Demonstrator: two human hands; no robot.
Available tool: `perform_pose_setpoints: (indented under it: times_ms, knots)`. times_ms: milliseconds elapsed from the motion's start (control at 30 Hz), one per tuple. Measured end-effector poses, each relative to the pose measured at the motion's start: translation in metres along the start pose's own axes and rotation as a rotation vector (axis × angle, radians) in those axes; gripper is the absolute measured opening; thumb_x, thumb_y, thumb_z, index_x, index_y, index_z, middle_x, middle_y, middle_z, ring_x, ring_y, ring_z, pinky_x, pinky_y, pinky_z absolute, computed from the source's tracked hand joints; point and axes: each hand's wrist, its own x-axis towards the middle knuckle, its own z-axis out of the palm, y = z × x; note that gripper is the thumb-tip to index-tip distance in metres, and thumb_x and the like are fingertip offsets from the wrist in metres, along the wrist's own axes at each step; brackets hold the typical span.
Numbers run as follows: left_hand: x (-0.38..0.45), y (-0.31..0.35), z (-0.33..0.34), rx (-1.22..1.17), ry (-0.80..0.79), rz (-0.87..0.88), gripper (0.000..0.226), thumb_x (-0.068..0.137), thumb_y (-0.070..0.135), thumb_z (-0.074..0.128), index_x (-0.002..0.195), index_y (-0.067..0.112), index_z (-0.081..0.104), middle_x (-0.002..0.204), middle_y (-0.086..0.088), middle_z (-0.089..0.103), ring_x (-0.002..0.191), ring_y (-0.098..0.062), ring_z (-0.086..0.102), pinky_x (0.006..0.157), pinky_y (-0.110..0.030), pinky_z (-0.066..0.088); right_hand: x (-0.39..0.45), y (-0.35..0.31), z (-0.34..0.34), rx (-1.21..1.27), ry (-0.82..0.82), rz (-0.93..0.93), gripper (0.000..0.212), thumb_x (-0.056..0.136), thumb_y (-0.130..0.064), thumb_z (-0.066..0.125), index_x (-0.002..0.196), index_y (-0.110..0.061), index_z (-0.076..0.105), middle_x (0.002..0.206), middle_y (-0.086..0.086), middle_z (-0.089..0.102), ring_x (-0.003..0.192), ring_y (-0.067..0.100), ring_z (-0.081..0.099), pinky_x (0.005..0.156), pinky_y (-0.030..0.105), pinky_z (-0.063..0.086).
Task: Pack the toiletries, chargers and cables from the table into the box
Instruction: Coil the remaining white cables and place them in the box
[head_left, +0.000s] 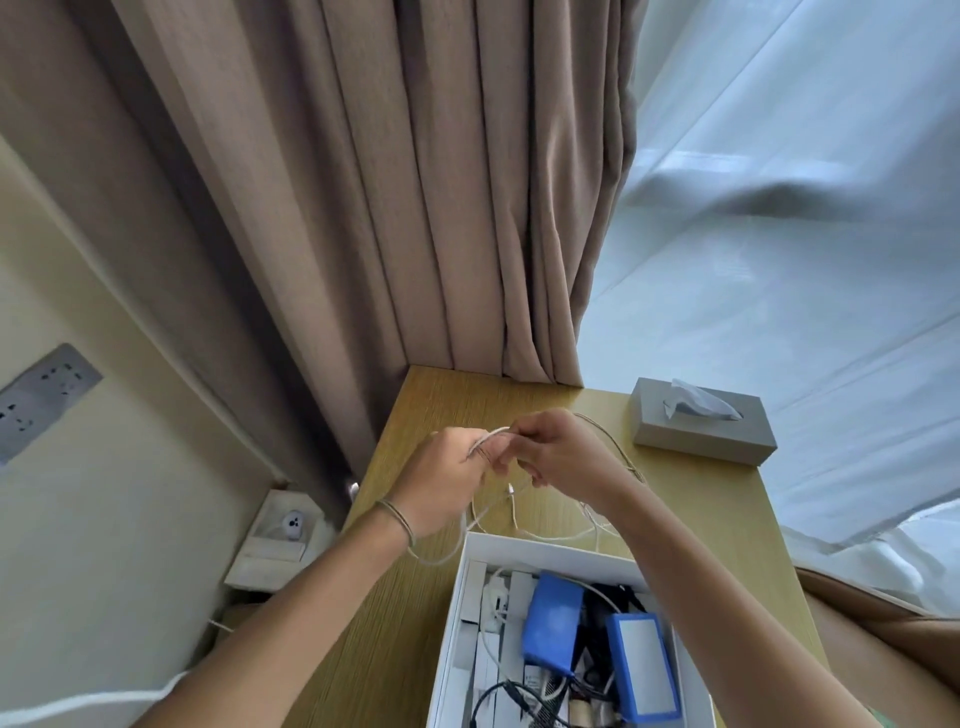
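Both hands are raised over the wooden table (410, 597), just beyond the white box (519, 546). My left hand (441, 480) grips a bundle of white cable (550, 534) between its curled fingers. My right hand (561, 454) pinches the same cable right beside it. Loose loops of the cable trail down onto the table and over the box's far rim. The box holds two blue cases (550, 623), white cartons and dark cables.
A grey tissue box (701, 421) stands at the table's far right corner. Brown curtains (415, 208) and a sheer white curtain hang behind. A wall socket panel (41, 400) and a floor outlet (283, 530) sit to the left.
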Motion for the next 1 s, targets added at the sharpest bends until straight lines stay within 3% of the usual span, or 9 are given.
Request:
perform_pose_setpoints:
  times_ms: [233,367,433,567,667,733,833,900,1000]
  knots:
    - [0.005,-0.059,-0.046,-0.340,0.240,-0.176,0.051,0.106,0.027,0.040,0.056,0.021,0.051,0.045,0.002,0.047,0.044,-0.009,0.039,0.051,-0.023,0.036,-0.020,0.044,-0.052,-0.044,0.100,0.146,0.027,0.100,-0.019,0.059,0.079,-0.007,0.070,0.065,0.004,0.057,0.058,0.011,0.053,0.066,0.031,0.047]
    - [-0.001,-0.097,-0.064,-0.774,0.432,-0.388,0.044,0.106,0.027,0.042,0.065,0.013,0.050,0.044,0.003,0.046,0.047,-0.013,0.048,0.062,-0.027,0.053,-0.029,0.068,-0.075,-0.147,0.255,0.211,0.027,0.099,-0.017,0.061,0.074,-0.013,0.071,0.071,0.012,0.068,0.063,0.016,0.057,0.068,0.032,0.045]
    - [-0.004,-0.099,-0.061,-0.804,0.455,-0.411,0.042,0.105,0.030,0.045,0.067,0.015,0.054,0.046,0.003,0.047,0.045,-0.014,0.050,0.058,-0.028,0.056,-0.027,0.068,-0.074,-0.221,0.279,0.210,0.027,0.098,-0.017,0.061,0.073,-0.017,0.071,0.074,0.013,0.072,0.064,0.017,0.062,0.067,0.032,0.046]
    - [-0.009,-0.065,-0.039,-0.633,0.352,-0.281,0.041,0.104,0.036,0.044,0.069,0.022,0.059,0.056,0.001,0.054,0.050,-0.016,0.052,0.057,-0.032,0.051,-0.022,0.045,-0.050,-0.309,0.227,0.105,0.028,0.095,-0.014,0.063,0.071,-0.027,0.069,0.064,-0.007,0.067,0.057,0.006,0.059,0.060,0.026,0.046]
    - [-0.011,-0.023,-0.019,-0.439,0.225,-0.132,0.036,0.105,0.038,0.041,0.089,0.018,0.066,0.076,0.000,0.069,0.053,-0.015,0.055,0.051,-0.028,0.050,-0.017,0.020,-0.020,-0.366,0.085,-0.023,0.026,0.094,-0.012,0.063,0.077,-0.030,0.071,0.063,-0.017,0.064,0.059,-0.004,0.059,0.061,0.021,0.046]
    - [-0.012,0.000,-0.004,-0.336,0.200,-0.059,0.032,0.105,0.035,0.042,0.104,0.021,0.071,0.091,0.006,0.074,0.054,-0.010,0.057,0.051,-0.025,0.050,-0.013,0.005,-0.003,-0.385,0.001,-0.095,0.022,0.093,-0.013,0.064,0.082,-0.028,0.074,0.068,-0.018,0.064,0.067,0.001,0.062,0.068,0.026,0.050]
    - [-0.012,0.016,0.009,-0.171,0.257,0.024,0.029,0.104,0.029,0.047,0.112,0.019,0.073,0.100,0.008,0.074,0.082,0.002,0.066,0.072,-0.022,0.054,-0.011,-0.008,0.010,-0.297,-0.020,-0.168,0.027,0.091,-0.011,0.065,0.078,-0.034,0.071,0.063,-0.019,0.062,0.063,-0.001,0.057,0.068,0.027,0.049]
    - [-0.014,0.015,0.012,-0.047,0.270,0.089,0.030,0.104,0.031,0.047,0.096,0.017,0.073,0.085,0.006,0.072,0.081,-0.007,0.067,0.070,-0.030,0.055,-0.012,-0.010,0.010,-0.243,-0.022,-0.163,0.033,0.091,-0.012,0.066,0.069,-0.037,0.067,0.058,-0.016,0.062,0.058,0.000,0.055,0.065,0.031,0.050]
    - [-0.014,0.004,0.007,0.222,0.281,0.142,0.040,0.103,0.036,0.045,0.064,0.027,0.046,0.055,0.008,0.050,0.051,-0.009,0.050,0.046,-0.030,0.037,-0.013,-0.005,0.006,-0.176,-0.065,-0.077,0.024,0.087,-0.016,0.072,0.068,-0.029,0.073,0.055,-0.014,0.061,0.055,0.004,0.054,0.063,0.031,0.048]
